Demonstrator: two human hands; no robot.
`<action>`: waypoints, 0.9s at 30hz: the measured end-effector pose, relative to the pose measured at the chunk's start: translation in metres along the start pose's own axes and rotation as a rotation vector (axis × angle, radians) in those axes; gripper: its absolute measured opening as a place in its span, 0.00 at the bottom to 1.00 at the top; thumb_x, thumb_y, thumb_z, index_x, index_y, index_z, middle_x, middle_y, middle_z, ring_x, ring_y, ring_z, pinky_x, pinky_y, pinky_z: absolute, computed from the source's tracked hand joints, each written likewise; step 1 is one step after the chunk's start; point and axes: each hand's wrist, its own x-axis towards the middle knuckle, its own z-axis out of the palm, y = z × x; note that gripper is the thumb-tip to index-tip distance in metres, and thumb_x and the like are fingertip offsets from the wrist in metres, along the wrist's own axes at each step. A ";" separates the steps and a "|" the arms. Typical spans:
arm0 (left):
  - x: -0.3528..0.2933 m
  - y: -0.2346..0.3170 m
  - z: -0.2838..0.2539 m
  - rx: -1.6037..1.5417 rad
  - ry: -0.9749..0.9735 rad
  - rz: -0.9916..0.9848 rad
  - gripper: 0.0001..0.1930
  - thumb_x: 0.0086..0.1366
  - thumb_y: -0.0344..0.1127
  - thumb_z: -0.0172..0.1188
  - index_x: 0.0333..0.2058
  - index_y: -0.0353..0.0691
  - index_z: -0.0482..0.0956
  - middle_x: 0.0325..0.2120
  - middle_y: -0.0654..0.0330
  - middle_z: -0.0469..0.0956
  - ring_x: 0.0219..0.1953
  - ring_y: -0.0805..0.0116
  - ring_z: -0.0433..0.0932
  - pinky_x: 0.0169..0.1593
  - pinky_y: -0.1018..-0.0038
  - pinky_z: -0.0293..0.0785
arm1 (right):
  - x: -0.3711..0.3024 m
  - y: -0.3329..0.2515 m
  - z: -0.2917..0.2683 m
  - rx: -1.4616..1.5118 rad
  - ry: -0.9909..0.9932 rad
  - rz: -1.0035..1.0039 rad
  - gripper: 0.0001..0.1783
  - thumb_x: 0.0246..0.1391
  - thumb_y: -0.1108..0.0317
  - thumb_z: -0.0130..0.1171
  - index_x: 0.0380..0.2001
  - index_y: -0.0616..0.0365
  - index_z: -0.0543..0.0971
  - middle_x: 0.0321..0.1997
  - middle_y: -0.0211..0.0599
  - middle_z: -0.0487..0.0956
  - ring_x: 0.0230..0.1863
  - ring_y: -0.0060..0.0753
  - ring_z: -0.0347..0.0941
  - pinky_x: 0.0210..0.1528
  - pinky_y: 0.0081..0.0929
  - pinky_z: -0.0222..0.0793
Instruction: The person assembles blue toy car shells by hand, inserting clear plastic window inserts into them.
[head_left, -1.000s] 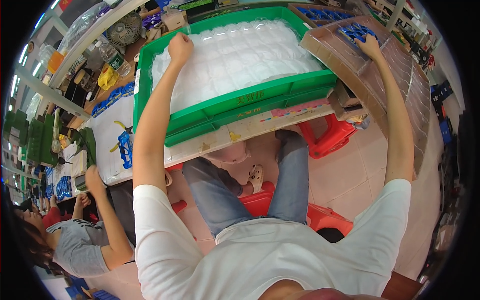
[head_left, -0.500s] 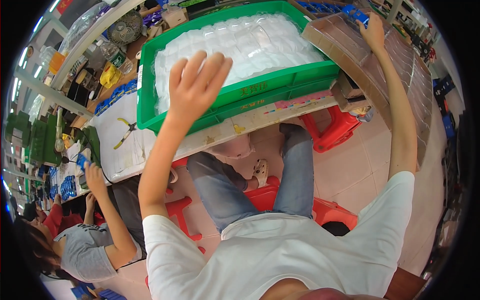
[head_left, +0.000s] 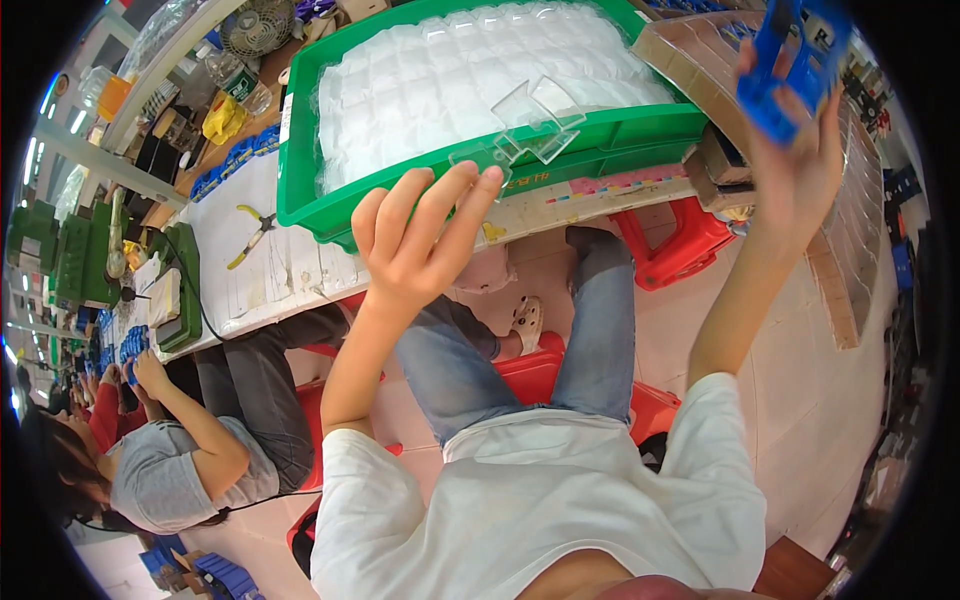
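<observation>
Clear moulded plastic blister piece (head_left: 522, 130): held at the fingertips of the left hand (head_left: 415, 240), raised above the near rim of the green crate. The fingers (head_left: 452, 205) are extended and pinch only the near edge of the piece; the rest of the piece projects freely toward the far side.

Blue plastic part (head_left: 785, 60): gripped in the right hand (head_left: 795, 165), raised at the far right. The fingers wrap around its lower portion; the upper portion stands clear of the hand.

Both hands are loaded and held apart. The two items are not yet brought together, so pick-up appears complete and joining appears outstanding.

Beyond the left hand, the green rectangular plastic crate (head_left: 300, 150) rests on the white worktable (head_left: 270, 275) and is filled nearly to the rim with further clear blister pieces. Yellow-handled pliers (head_left: 250, 232) lie on the table to the left of the crate.

At the right, a stack of clear compartment trays (head_left: 850, 260) runs along the edge of the scene, with more blue parts visible at its far end.

At the near left, a seated co-worker in a grey shirt (head_left: 165, 480) works at the same table.
</observation>
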 end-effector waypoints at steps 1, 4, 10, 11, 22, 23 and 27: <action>-0.002 0.003 -0.002 -0.066 -0.009 -0.047 0.12 0.43 0.30 0.58 0.30 0.51 0.78 0.29 0.72 0.74 0.31 0.74 0.68 0.34 0.77 0.58 | -0.022 0.006 -0.006 0.198 -0.021 0.105 0.29 0.52 0.59 0.44 0.51 0.67 0.54 0.52 0.54 0.59 0.54 0.57 0.53 0.53 0.47 0.53; -0.009 0.013 -0.005 -0.377 -0.072 -0.267 0.13 0.40 0.25 0.58 0.29 0.47 0.78 0.27 0.70 0.74 0.30 0.72 0.68 0.34 0.77 0.58 | -0.076 0.030 -0.007 0.521 -0.017 0.390 0.34 0.49 0.49 0.43 0.49 0.69 0.57 0.45 0.54 0.64 0.46 0.55 0.63 0.45 0.45 0.64; -0.032 0.045 -0.019 -0.895 -0.180 -0.780 0.07 0.45 0.21 0.58 0.26 0.37 0.76 0.24 0.61 0.76 0.26 0.69 0.71 0.32 0.78 0.63 | -0.127 0.071 -0.025 0.346 -0.170 0.568 0.38 0.44 0.42 0.47 0.48 0.67 0.62 0.42 0.50 0.62 0.25 0.32 0.64 0.18 0.21 0.60; -0.035 0.051 -0.021 -0.901 -0.193 -0.790 0.07 0.45 0.21 0.58 0.26 0.37 0.76 0.24 0.61 0.76 0.26 0.69 0.71 0.32 0.78 0.63 | -0.130 0.075 -0.027 0.342 -0.162 0.549 0.39 0.44 0.42 0.47 0.48 0.66 0.62 0.48 0.56 0.58 0.24 0.31 0.64 0.18 0.21 0.60; -0.054 0.072 -0.023 -1.480 -0.397 -1.359 0.05 0.55 0.27 0.52 0.28 0.33 0.75 0.25 0.59 0.77 0.29 0.74 0.72 0.34 0.80 0.65 | -0.143 0.091 -0.028 0.304 -0.095 0.557 0.44 0.42 0.40 0.47 0.51 0.70 0.59 0.53 0.64 0.57 0.20 0.26 0.63 0.15 0.17 0.58; -0.058 0.071 -0.022 -1.415 -0.460 -1.252 0.07 0.57 0.30 0.51 0.27 0.34 0.76 0.24 0.59 0.77 0.29 0.74 0.72 0.34 0.79 0.65 | -0.143 0.090 -0.028 0.278 -0.044 0.584 0.44 0.43 0.39 0.45 0.51 0.70 0.59 0.53 0.64 0.58 0.20 0.26 0.63 0.15 0.17 0.58; -0.066 0.049 -0.010 -1.170 -0.523 -0.832 0.19 0.61 0.42 0.40 0.28 0.34 0.76 0.24 0.59 0.76 0.28 0.70 0.71 0.39 0.75 0.63 | -0.145 0.092 -0.034 0.304 -0.116 0.591 0.42 0.46 0.40 0.40 0.50 0.70 0.60 0.51 0.63 0.60 0.19 0.27 0.62 0.14 0.18 0.58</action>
